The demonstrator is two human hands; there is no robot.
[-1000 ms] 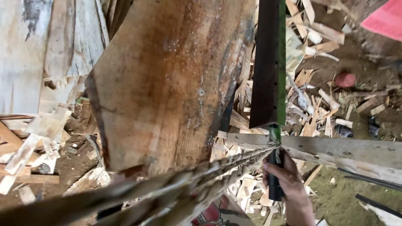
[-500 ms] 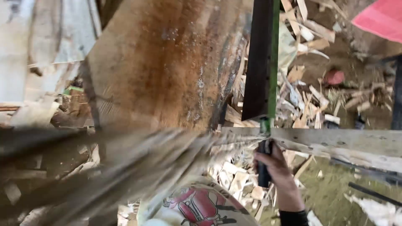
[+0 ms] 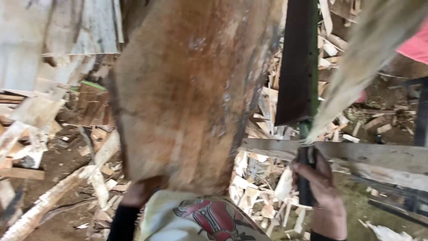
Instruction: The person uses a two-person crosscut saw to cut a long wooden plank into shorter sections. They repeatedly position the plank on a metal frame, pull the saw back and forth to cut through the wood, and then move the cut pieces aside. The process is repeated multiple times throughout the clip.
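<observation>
A broad, rough brown wood slab stands on end in front of me and fills the middle of the view. My left hand grips its lower edge from below, partly hidden by the slab. My right hand is closed around the dark handle of a long chopping knife. Its dark blade, green along the back, points straight up just right of the slab. A pale, blurred strip of wood slants from the top right down to the base of the blade.
A weathered horizontal plank crosses behind the knife handle. Wood chips and offcuts cover the ground. Pale boards lie at the left, and a pink object sits at the top right. My printed shirt shows at the bottom.
The pale fibrous strip that lay across the lower left has swung up and over to the upper right. The slab and the knife have stayed nearly in place.
</observation>
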